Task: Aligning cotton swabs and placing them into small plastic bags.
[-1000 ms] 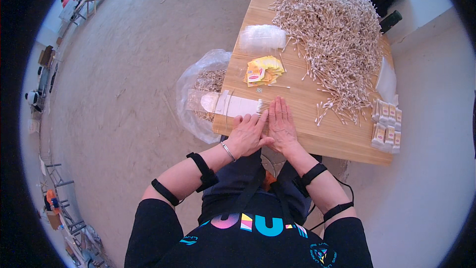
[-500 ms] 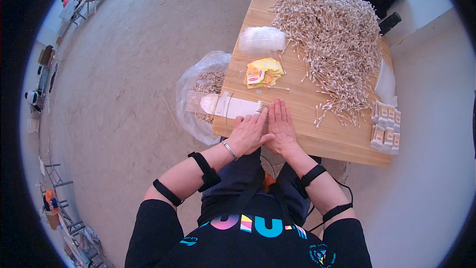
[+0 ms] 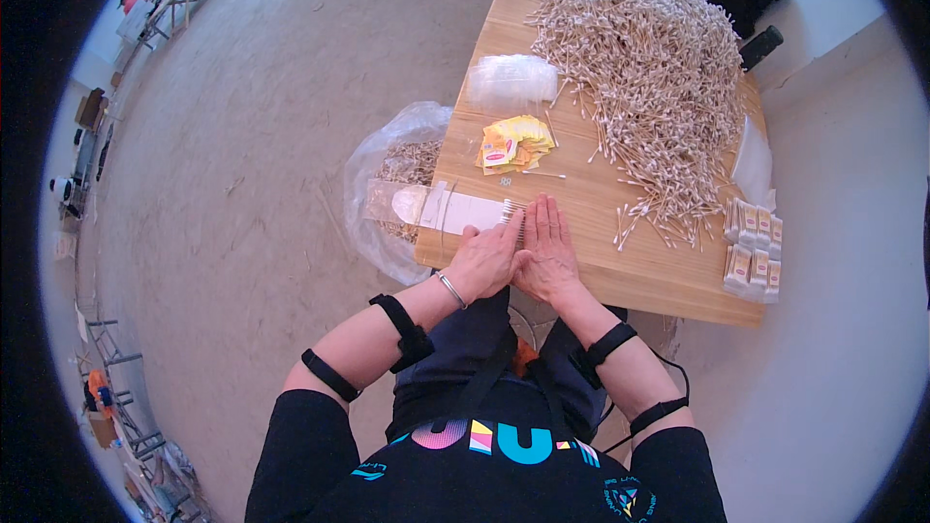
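Head view: the left hand (image 3: 484,261) touches a row of white-tipped cotton swabs (image 3: 511,213), its hold unclear; beside its fingers, the right hand (image 3: 548,254) stretches out, unclenched.

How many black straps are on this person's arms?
4: left wrist-side strap, left sleeve-side strap, right wrist-side strap, right sleeve-side strap. Sleeves may hide more.

The left grip (image 3: 487,260) angles inward, its index finger (image 3: 513,228) stretched toward the right grip (image 3: 548,260), just beside it. The right grip extends straight ahead, its fingers (image 3: 552,220) straight and side by side. Behind the left grip, the left forearm (image 3: 426,303) slants outward; behind the right grip, the right forearm (image 3: 585,308) slants the opposite way.
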Available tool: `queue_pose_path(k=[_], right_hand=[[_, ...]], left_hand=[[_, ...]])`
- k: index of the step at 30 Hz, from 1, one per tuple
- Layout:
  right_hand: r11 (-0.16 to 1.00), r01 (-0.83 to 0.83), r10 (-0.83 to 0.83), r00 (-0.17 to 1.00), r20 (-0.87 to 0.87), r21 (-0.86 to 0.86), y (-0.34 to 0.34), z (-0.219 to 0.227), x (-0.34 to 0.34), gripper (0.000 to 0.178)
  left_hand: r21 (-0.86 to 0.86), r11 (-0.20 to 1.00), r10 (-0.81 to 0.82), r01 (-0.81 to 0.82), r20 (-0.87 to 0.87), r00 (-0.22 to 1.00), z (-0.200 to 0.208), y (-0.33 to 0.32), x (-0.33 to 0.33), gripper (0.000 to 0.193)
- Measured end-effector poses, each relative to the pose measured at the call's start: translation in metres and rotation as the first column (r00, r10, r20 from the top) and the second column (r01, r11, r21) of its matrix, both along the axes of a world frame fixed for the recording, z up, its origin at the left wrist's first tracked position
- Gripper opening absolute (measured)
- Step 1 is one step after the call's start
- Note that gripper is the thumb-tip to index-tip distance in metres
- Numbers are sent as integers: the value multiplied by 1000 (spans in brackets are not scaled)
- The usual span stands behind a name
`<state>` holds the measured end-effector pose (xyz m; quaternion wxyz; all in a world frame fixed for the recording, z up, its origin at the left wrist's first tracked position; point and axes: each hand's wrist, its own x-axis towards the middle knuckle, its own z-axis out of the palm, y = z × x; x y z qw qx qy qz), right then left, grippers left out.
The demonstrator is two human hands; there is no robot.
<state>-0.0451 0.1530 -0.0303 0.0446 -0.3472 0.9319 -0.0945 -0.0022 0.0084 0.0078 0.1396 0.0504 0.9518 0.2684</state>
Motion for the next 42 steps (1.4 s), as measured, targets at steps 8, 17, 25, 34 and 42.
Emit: queue_pose_path(k=[8, 17, 25, 34, 42], right_hand=[[999, 5, -4, 1000, 3, -47, -1, 4, 0, 91], [1000, 1, -2, 1000, -21, -22, -2, 4, 1, 92], [998, -1, 0, 1000, -12, -57, 1, 2, -1, 89], [999, -39, 39, 997, 66, -15, -1, 9, 10, 87], [997, 78, -77, 993, 88, -16, -15, 6, 16, 88]], left_hand=[[-2, 1000, 13, -13, -41, 999, -6, 1, -3, 57], [-24, 1000, 3, -6, -90, 996, -13, 0, -3, 55], [-89, 996, 19, -28, -98, 995, -11, 3, -11, 61], [-59, 997, 44, -56, -182, 982, -19, -2, -6, 51], [532, 779, 516, -332, -244, 821, -32, -5, -17, 37]])
